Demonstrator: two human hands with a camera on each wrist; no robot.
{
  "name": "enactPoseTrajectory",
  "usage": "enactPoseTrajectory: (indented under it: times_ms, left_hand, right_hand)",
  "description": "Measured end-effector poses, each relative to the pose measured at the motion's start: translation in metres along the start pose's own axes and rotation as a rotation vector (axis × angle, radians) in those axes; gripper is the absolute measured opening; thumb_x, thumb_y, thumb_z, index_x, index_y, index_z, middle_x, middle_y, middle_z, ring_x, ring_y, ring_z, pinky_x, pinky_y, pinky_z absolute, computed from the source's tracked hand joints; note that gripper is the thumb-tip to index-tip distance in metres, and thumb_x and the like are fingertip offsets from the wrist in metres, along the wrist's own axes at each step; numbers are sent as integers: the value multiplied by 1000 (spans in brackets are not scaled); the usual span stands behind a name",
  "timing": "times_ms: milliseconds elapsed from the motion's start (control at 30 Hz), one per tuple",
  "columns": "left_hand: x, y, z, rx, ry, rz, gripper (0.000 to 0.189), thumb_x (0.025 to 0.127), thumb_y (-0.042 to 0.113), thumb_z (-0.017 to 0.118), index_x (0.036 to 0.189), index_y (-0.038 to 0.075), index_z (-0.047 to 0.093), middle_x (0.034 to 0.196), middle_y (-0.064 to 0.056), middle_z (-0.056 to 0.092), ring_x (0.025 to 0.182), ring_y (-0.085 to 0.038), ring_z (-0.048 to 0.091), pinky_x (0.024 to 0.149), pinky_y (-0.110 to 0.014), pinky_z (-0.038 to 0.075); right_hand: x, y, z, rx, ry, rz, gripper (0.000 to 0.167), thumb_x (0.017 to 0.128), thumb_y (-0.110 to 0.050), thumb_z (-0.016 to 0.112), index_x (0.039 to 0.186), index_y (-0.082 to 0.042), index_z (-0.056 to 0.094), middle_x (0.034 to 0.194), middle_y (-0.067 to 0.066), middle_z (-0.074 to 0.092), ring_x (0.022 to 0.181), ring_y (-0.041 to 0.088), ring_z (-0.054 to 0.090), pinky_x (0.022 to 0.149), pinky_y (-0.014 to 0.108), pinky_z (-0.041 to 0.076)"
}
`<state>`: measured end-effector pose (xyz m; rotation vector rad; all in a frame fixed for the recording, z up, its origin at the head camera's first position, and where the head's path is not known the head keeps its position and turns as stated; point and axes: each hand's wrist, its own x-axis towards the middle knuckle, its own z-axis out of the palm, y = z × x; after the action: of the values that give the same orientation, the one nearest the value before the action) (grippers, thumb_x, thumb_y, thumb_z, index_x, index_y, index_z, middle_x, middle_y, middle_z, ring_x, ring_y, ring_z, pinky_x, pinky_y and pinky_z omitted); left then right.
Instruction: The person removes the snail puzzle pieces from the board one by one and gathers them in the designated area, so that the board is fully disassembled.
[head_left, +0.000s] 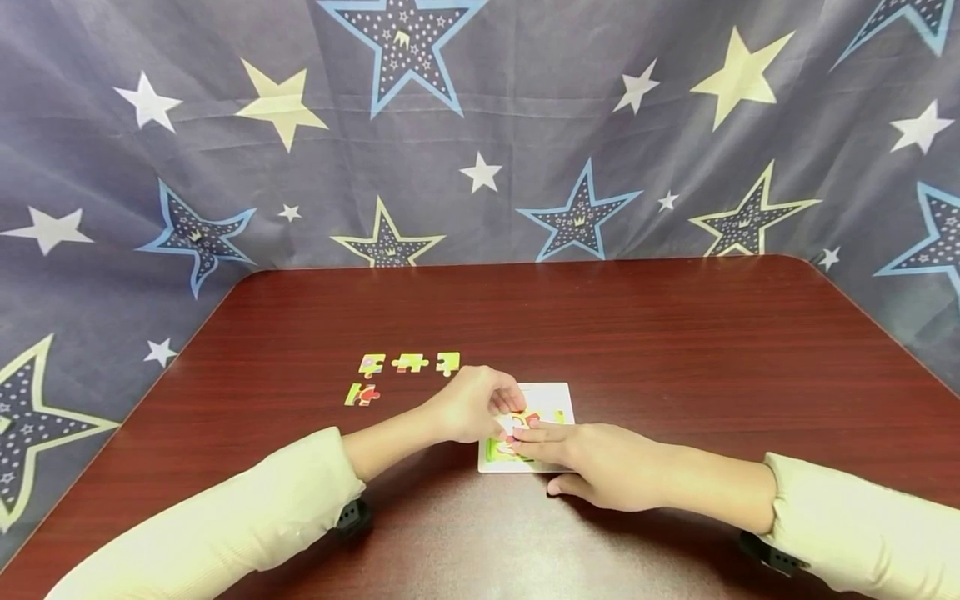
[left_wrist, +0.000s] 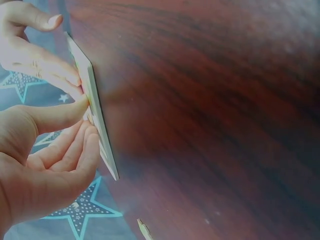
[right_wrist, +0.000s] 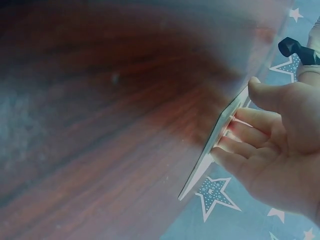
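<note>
My left hand reaches over a white-edged puzzle board, its thumb and curled fingers pinching a small colourful puzzle piece against the board. The fingertips partly cover that piece. From the other side, my right hand rests straight fingers on the board's printed area, with its thumb near the front edge. Green and yellow pieces show between the hands. Seen low from the left wrist view, the board appears edge-on, with both hands' fingertips at its face. In the right wrist view, the right hand touches it too.
Several loose puzzle pieces lie left of the board: a top row with one piece in its middle, and a red and green piece below. The dark red wooden table ends at a star-patterned curtain.
</note>
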<state>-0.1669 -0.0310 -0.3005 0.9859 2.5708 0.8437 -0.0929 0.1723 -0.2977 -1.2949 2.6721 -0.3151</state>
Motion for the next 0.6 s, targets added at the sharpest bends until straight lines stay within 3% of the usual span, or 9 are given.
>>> enactPoseTrajectory:
  times_ms: [300, 600]
  left_hand:
    - [2, 4, -1, 16, -29, -3, 29, 65, -12, 78, 88, 3, 68, 88, -8, 71, 83, -15, 65, 74, -17, 53]
    - [2, 6, -1, 2, -17, -10, 29, 63, -11, 78, 87, 3, 68, 85, -8, 71, 80, -14, 65, 72, -15, 52]
  right_hand:
    - [-3, 0, -1, -21, -18, 3, 59, 91, -23, 65, 145, -18, 43, 149, 4, 47, 137, 20, 46, 99, 41, 50]
    - [-12, -1, -2, -6, -42, 22, 57, 92, -28, 64, 145, -21, 44, 150, 4, 45, 137, 20, 46, 98, 41, 50]
